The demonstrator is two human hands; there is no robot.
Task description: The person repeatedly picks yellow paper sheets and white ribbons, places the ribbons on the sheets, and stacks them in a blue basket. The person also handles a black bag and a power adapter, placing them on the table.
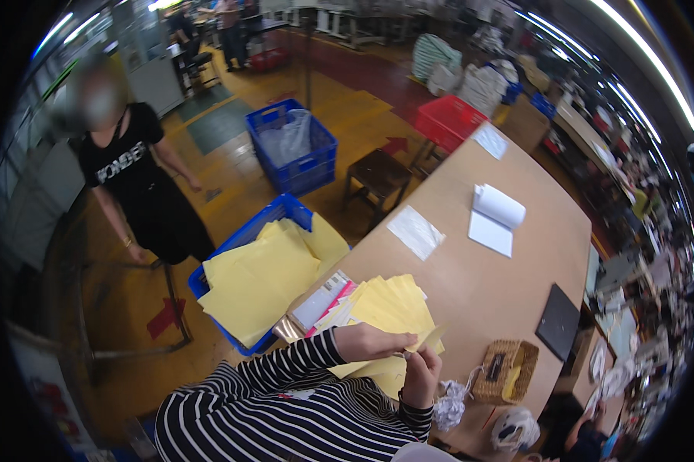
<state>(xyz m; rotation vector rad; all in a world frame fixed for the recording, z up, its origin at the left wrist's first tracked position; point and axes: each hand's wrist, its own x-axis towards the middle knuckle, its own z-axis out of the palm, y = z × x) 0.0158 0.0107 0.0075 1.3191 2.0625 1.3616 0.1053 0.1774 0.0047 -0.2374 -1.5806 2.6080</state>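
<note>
Over the near left corner of the table (470, 285), my left hand (374, 341) pinches the edge of a yellow paper sheet (433, 337). Close beside it, my right hand (422, 373) has its fingers closed on the same sheet, and the two hands nearly touch. Beneath and beyond them a fanned pile of yellow sheets (393, 302) covers the table corner, with white and pink papers (334, 304) at its left side. My fingers hide part of the held sheet.
Left of the table, a blue crate (214, 322) is heaped with larger yellow sheets (262, 277). Behind it stand another blue crate (305, 179) and a stool (379, 173). A wicker basket (526, 369), white string (449, 408), a flat black object (558, 322) and a notebook (492, 231) lie rightward. A person (143, 177) stands left.
</note>
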